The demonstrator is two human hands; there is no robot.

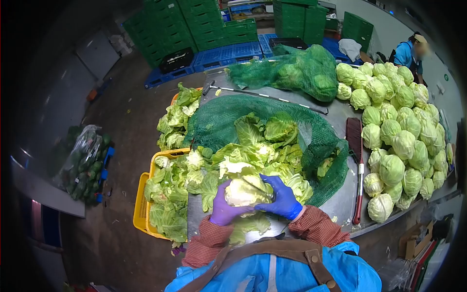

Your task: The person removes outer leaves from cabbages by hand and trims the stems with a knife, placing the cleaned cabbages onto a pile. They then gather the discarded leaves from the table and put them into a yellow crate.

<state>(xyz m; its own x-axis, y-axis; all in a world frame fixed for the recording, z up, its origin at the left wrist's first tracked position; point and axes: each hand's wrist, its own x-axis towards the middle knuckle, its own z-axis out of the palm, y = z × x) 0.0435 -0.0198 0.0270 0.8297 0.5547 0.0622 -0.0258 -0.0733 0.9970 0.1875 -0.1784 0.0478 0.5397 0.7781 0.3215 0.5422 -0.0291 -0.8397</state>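
A pale cabbage (245, 192) with loosened outer leaves is gripped between both gloved hands, just above the metal table (343, 192). My left hand (224, 204), in a purple glove, wraps its left side. On the right side, my right hand (283, 198), in a blue glove, has its fingers pressed around it. Beyond the hands, loose cabbage leaves (243, 155) are piled at the mouth of a green mesh bag (219, 119). More torn leaves (168, 197) heap over a yellow crate (141, 204) at the table's left edge.
Several stacked cabbages (404, 143) cover the right side. A dark-bladed tool (358, 180) with a red and white handle lies beside them. Behind are a thin rod (272, 98), another filled mesh bag (301, 73) and green crates (194, 24). A person (406, 52) stands far right.
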